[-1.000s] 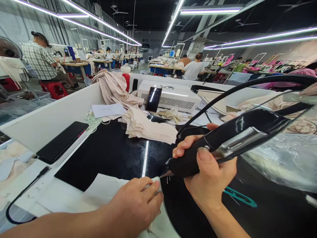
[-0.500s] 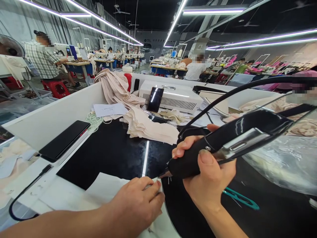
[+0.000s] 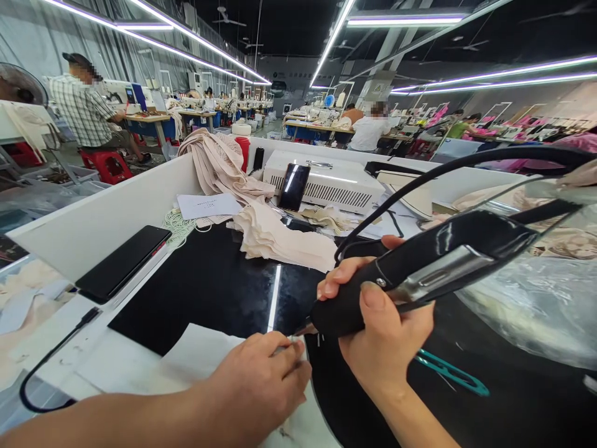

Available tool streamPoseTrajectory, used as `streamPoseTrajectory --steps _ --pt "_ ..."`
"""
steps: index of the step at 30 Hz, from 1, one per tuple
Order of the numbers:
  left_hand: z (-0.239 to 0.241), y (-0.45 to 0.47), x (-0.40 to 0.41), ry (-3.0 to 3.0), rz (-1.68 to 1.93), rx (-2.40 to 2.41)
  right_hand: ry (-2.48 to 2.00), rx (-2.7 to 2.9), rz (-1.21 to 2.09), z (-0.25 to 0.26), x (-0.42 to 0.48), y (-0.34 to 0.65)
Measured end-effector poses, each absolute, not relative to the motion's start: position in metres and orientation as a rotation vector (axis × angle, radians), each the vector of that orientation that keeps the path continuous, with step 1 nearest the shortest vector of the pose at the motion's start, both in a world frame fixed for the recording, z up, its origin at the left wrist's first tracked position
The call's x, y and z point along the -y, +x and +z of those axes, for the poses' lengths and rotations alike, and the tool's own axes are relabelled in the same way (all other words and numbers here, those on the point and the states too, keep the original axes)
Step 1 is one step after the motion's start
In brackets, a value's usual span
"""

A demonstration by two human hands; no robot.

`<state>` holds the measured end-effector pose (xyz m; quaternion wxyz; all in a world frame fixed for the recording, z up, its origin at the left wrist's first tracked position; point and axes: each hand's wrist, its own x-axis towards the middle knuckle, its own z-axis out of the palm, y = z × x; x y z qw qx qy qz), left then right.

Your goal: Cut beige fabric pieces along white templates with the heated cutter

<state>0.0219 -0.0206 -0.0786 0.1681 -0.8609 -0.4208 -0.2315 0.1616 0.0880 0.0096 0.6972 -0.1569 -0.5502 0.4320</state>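
Observation:
My right hand (image 3: 382,330) is wrapped round a black hand tool (image 3: 433,261) with a metal trigger plate and a thick black cable (image 3: 448,165) arching off to the right. The tool's thin tip (image 3: 303,326) points down-left and meets the edge of a white fabric piece (image 3: 200,358). My left hand (image 3: 261,386) lies on that white piece with its fingers curled, pressing the fabric edge right beside the tip. Both sit on a glossy black worktop (image 3: 219,286).
A black phone (image 3: 122,261) lies on the white ledge at left. Beige fabric pieces (image 3: 280,239), a white machine box (image 3: 336,180) with a propped phone (image 3: 293,186), teal snips (image 3: 450,372) and clear plastic (image 3: 536,298) surround the spot. People sit at sewing tables behind.
The tool and my right hand have shifted slightly left and down, bringing the tip closer to my left fingers. My left hand stays on the white fabric.

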Motion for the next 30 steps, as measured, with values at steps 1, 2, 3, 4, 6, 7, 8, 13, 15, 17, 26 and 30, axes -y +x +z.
streamPoseTrajectory --steps 1,2,3,4,6,7,8,13,15,17,26,30 --pt "-0.079 0.022 0.020 -2.447 -0.667 1.194 -0.349 1.230 0.964 0.010 -0.088 0.162" --pt "-0.080 0.023 0.019 -2.455 -0.659 1.187 -0.347 1.232 0.964 0.011 -0.088 0.162" --pt "-0.079 0.022 0.018 -2.475 -0.634 1.173 -0.346 1.232 0.960 0.013 -0.088 0.163" --pt "-0.077 0.022 0.017 -2.503 -0.591 1.156 -0.346 1.232 0.952 0.015 -0.089 0.164" --pt "-0.072 0.018 0.016 -2.563 -0.507 1.144 -0.353 1.237 0.928 0.020 -0.089 0.168" --pt "-0.069 0.015 0.014 -2.584 -0.483 1.163 -0.365 1.243 0.913 0.022 -0.089 0.171" --pt "-0.065 0.010 0.013 -2.593 -0.480 1.194 -0.381 1.251 0.899 0.025 -0.088 0.174" --pt "-0.054 -0.019 0.001 -2.511 -0.500 1.318 -0.473 1.243 0.898 0.032 -0.081 0.194" --pt "-0.050 -0.026 -0.002 -2.454 -0.521 1.312 -0.474 1.212 0.915 0.032 -0.076 0.202" --pt "-0.045 -0.026 -0.001 -2.396 -0.585 1.260 -0.469 1.192 0.926 0.029 -0.072 0.207" --pt "-0.039 0.006 0.020 -2.609 -0.947 0.946 -0.480 1.193 0.926 0.017 -0.059 0.213" --pt "-0.048 0.010 0.018 -2.655 -0.802 0.892 -0.478 1.182 0.957 0.014 -0.057 0.210"
